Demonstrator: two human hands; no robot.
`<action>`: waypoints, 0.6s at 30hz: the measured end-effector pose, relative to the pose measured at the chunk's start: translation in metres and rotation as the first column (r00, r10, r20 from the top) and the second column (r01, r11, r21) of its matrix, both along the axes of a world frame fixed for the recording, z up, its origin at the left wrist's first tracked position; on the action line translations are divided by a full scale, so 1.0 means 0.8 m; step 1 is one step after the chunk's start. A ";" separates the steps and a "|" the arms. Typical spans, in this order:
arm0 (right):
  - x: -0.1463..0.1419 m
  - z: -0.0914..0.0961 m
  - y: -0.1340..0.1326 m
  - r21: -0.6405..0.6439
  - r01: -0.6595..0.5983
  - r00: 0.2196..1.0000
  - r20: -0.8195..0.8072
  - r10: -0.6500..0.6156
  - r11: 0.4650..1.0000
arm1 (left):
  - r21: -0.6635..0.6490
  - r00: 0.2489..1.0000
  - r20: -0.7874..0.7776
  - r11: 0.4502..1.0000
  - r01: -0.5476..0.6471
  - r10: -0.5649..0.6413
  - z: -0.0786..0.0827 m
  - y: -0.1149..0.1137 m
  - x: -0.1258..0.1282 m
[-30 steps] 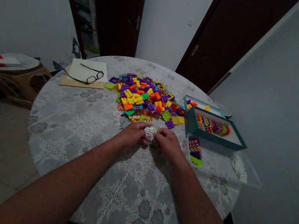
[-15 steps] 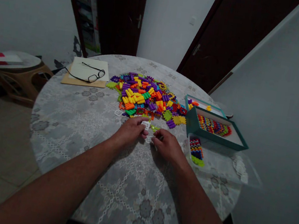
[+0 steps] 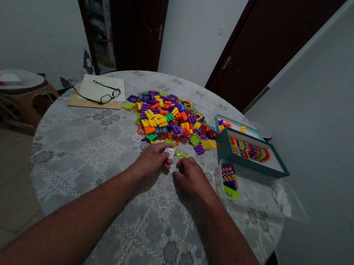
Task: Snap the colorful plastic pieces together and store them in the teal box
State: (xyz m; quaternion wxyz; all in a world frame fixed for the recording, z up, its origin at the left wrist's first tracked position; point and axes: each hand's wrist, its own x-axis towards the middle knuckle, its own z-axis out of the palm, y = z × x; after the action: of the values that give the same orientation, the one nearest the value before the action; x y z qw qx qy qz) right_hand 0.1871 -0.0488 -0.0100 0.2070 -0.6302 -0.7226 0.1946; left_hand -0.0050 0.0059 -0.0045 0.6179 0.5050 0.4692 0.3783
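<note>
My left hand (image 3: 150, 160) is closed on a small white plastic piece (image 3: 170, 151) with holes in it, pinched by thumb and forefinger. Close on its right, my right hand (image 3: 193, 177) has its fingertips closed on a white grid piece (image 3: 173, 168), partly hidden by the fingers. Just beyond both hands lies a lime-green piece (image 3: 181, 155). Past them spreads a heap of colourful plastic building pieces (image 3: 162, 119), gear-shaped and tubular. One loose white window-like grid frame (image 3: 137, 138) rests on the tablecloth at the heap's near left edge.
A teal box (image 3: 251, 162) with rows of coloured pieces stands at the right, its lid (image 3: 255, 135) behind it. In front, a clear plastic tray (image 3: 252, 204) holds coloured and white pieces. Eyeglasses (image 3: 105, 99) lie on paper and a board (image 3: 95, 104) at the back left.
My right hand has drawn slightly closer to my left, its fingers now covering more of the grid piece. The whole view has shifted a little; the heap and boxes look unmoved.
</note>
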 end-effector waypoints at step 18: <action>0.000 0.006 -0.001 -0.004 -0.023 0.994 -0.109 0.023 1.000 | 0.001 0.999 -0.029 1.000 -0.013 0.013 0.009 -0.002 0.002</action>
State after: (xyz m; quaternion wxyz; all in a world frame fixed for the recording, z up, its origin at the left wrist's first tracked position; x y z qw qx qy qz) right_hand 0.1870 -0.0493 -0.0052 0.2422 -0.6109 -0.7168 0.2332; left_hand -0.0037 0.0040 0.0025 0.6084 0.5078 0.4811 0.3749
